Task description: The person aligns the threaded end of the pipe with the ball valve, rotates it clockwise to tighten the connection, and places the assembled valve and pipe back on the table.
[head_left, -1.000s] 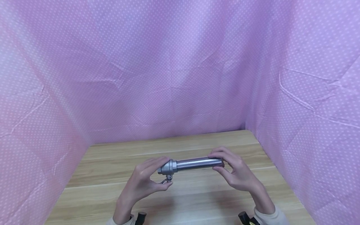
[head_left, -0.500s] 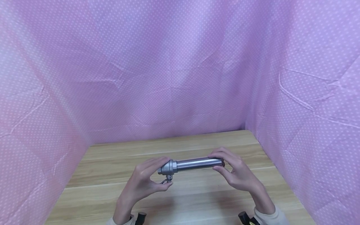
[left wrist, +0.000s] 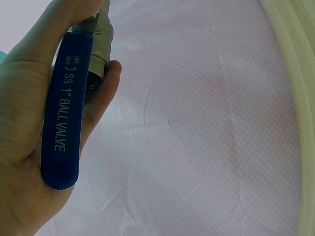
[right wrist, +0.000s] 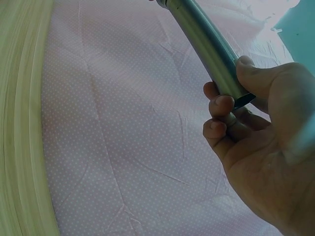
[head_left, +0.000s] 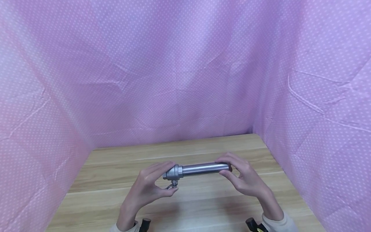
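Observation:
My left hand (head_left: 149,183) grips a steel ball valve (head_left: 173,173) between fingers and thumb. In the left wrist view the valve's blue lever handle (left wrist: 64,108), printed "SS 1" BALL VALVE" with ON and OFF marks, lies along the palm. A shiny metal pipe (head_left: 203,169) extends rightward from the valve's hex end, nearly level. Thumb and fingers of my right hand (head_left: 243,177) pinch the pipe's far end; the right wrist view shows that end (right wrist: 244,101) open, with curled fingertips around it. Both parts are held over the table, joined end to end.
A wood-grain table (head_left: 188,206) spreads beneath the hands. Pink dotted cloth (head_left: 174,80) hangs behind it and on both sides. Black wrist-mount parts (head_left: 145,224) show near the sleeves.
Almost nothing has moved. The right hand's fingers shift very slightly at the pipe's end; the left hand and valve stay in place.

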`<state>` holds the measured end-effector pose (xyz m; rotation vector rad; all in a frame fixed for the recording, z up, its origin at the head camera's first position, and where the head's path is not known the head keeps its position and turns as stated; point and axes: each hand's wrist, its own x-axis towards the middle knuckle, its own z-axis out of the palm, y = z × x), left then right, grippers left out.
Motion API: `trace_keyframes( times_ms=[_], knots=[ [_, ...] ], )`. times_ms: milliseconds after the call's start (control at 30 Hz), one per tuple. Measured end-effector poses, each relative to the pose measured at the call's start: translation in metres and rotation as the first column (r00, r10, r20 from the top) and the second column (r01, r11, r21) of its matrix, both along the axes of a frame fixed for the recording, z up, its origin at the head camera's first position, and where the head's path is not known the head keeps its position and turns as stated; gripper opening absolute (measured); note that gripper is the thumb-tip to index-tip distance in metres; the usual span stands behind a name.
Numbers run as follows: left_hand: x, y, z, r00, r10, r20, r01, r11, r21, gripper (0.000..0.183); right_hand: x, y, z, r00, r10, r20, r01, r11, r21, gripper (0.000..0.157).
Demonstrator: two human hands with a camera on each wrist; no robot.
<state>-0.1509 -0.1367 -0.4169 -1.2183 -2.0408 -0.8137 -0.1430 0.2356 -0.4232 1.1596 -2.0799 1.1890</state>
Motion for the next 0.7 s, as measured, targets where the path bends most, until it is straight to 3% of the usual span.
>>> trace_keyframes(
  times_ms=[267, 700],
  knots=[
    [0.0002, 0.0001, 0.0003, 1.0, 0.008, 0.006, -0.008, 1.0, -0.006, 0.087, -0.0002, -0.0008, 0.0013, 1.0, -0.018, -0.012, 0.018, 1.0, 0.003, 0.049],
    [0.0007, -0.0008, 0.0007, 1.0, 0.019, 0.004, -0.019, 1.0, -0.011, 0.085, 0.0022, -0.0001, -0.0007, 0.997, -0.031, 0.073, 0.03, 0.999, 0.011, 0.048]
  ],
)
